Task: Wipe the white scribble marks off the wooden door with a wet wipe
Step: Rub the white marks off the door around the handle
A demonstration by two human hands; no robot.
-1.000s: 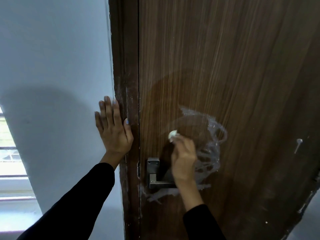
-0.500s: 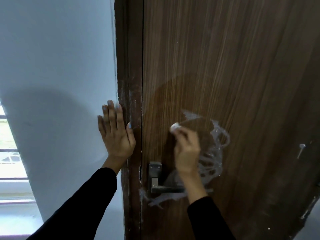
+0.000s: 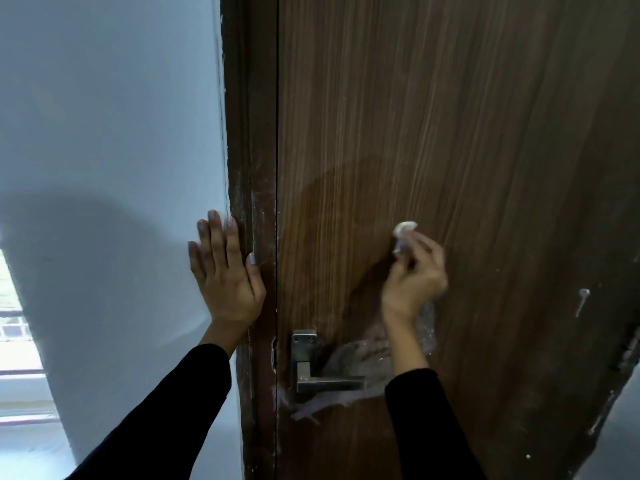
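I have the right hand (image 3: 414,282) pinching a wadded wet wipe (image 3: 402,235) between thumb and fingertips, wad pressed on the wooden door (image 3: 450,133) up and right of the lever handle (image 3: 327,382). Left hand (image 3: 225,271) is flat and spread, palm on the white wall (image 3: 104,133), thumb lying on the door frame (image 3: 251,168); that is my brace. Remaining white scribble marks (image 3: 363,355) sit below the right hand: a smeared hazy patch between handle and wrist, plus a streak (image 3: 325,407) under the lever running toward the door edge. Part of the patch is hidden by my wrist, so I can't tell its full extent. A darker damp-looking zone on the wood above the handle reads as already wiped. My read: upper area mostly done, lower part is the work left. To do it well I'd bring the wad down onto the haze, press firm, and use short overlapping strokes along the grain rather than wide circles, which look likely to just spread the residue. The wipe is balled small, so contact area is tiny; I'd refold to a fresh face if it looks loaded, can't judge that from here. Around the handle plate I'd work the wipe's edge into the corner and under the lever. Risk: pushing the door on its hinges, so the left hand stays as the brace. A nail (image 3: 583,299) sticks out of the door well to the right; no strokes out there.
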